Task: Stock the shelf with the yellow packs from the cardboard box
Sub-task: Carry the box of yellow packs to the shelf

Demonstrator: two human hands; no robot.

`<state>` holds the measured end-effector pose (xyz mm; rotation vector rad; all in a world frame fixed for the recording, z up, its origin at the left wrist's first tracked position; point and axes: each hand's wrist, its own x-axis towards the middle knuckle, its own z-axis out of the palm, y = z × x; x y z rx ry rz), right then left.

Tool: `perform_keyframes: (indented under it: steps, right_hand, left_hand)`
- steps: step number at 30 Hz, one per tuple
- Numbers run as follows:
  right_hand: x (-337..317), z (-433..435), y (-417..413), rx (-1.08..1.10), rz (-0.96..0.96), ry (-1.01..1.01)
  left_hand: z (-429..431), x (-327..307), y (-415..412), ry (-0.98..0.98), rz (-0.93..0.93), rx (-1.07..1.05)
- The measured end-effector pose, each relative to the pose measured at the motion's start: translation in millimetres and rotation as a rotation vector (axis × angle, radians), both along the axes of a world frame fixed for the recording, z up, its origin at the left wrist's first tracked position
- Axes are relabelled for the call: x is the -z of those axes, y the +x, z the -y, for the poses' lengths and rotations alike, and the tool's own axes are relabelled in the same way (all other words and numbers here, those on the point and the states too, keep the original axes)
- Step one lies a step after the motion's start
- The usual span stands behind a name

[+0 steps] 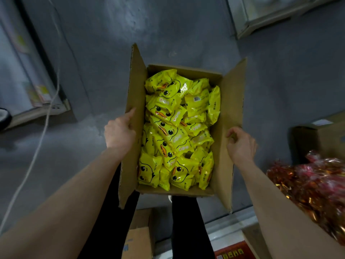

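Yellow packs [175,128] fill the cardboard box [179,191], lying between the hands; left hand [119,133] and right hand [241,144], equally near, curl fingers round its side flaps [137,86].

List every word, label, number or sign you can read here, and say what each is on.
Nothing reads surely.
Yellow duck-face plastic packs: dark and white print, too blurred.
White barcode sticker on one pack: digits too small.
Open brown cardboard box holding them: no print seen.
Red carton at bottom edge: yellow characters, blurred.
Small cardboard box by the legs: blue print, blurred.
White label on brown box at right: unreadable.
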<state>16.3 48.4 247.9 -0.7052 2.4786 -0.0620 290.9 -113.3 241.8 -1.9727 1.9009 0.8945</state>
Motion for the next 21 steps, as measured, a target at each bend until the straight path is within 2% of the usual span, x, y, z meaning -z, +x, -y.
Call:
perform_keyframes:
  steps: [10, 16, 21]
  right_hand:
    - [-182, 108, 19, -0.032, -0.077, -0.033]
    - [-292, 217, 23, -0.052, -0.138, -0.104]
    - [-345, 317, 13, -0.079, -0.143, -0.197]
  left_hand:
    - [106, -163, 25, -0.128, -0.104, 0.006]
    - [210, -274, 27, -0.235, -0.182, 0.026]
    - [302, -320, 18, -0.329, -0.188, 0.006]
